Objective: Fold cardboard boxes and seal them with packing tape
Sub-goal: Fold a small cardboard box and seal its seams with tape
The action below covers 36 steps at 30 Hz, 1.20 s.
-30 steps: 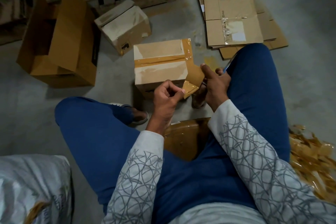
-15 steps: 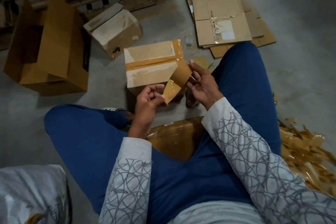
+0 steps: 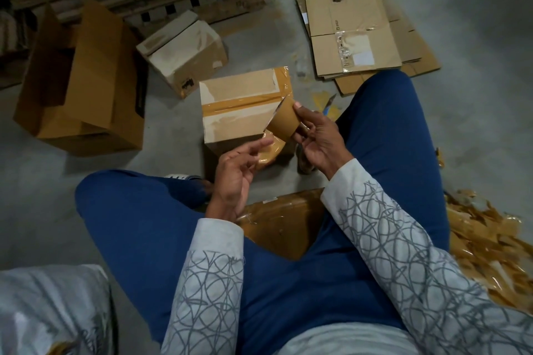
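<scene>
Gripping the tape roll [image 3: 284,121] in the curled right hand [image 3: 317,143]; seemingly pinching the loose tape end [image 3: 267,154] with the left hand [image 3: 234,179]; holding both near the taped box [image 3: 239,108] sitting on the floor [image 3: 173,170].

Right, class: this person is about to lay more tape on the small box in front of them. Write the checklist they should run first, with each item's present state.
1. Roll held firmly by the right hand: ok.
2. Tape end pinched by the left hand: ok.
3. Tape end smooth, not creased: cannot tell, it is glossy and curved.
4. Box flaps closed, with tape over the centre seam: ok.
5. Box's near side taped: cannot tell, it is hidden behind the hands.
6. Box resting flat on the floor: ok.
</scene>
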Each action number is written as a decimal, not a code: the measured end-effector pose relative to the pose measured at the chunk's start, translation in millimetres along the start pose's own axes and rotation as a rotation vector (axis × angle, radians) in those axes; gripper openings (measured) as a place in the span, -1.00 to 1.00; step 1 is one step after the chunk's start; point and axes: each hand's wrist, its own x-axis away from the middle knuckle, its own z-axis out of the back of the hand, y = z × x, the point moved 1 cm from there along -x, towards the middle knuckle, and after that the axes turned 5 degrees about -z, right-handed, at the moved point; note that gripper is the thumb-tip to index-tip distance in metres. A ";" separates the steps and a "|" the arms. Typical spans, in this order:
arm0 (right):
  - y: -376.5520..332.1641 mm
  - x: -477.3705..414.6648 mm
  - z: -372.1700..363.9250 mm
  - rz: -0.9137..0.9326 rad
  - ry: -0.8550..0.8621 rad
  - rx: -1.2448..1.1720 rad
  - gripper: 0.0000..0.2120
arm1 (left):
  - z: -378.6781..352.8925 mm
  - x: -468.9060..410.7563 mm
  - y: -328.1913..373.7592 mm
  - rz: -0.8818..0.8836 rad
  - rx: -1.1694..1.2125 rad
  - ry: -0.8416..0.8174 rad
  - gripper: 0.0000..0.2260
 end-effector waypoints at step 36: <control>5.7 -2.4 1.4 -0.121 0.014 -0.211 -0.90 | -26.2 -4.1 -15.6 -0.339 -0.620 0.417 -0.89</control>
